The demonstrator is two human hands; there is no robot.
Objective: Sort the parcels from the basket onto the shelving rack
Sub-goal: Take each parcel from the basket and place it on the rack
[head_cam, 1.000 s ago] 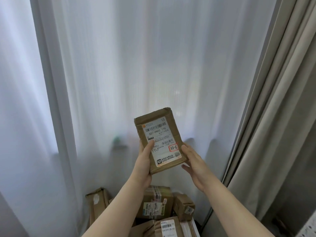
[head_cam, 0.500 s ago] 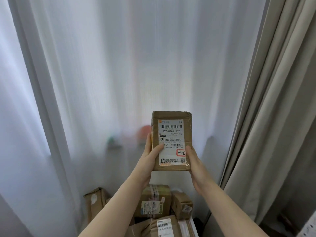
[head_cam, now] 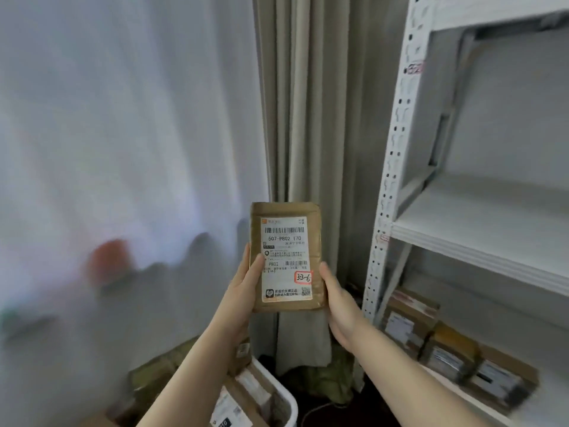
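you hold the brown parcel upright before you in both hands: your left hand grips its left edge with the thumb laid over the label, and your right hand clasps its lower right corner. the parcel is in the air, above the white basket and left of the shelving rack. a red-boxed "33-6" is written on the label. taped boxes sit on the rack's low shelf.
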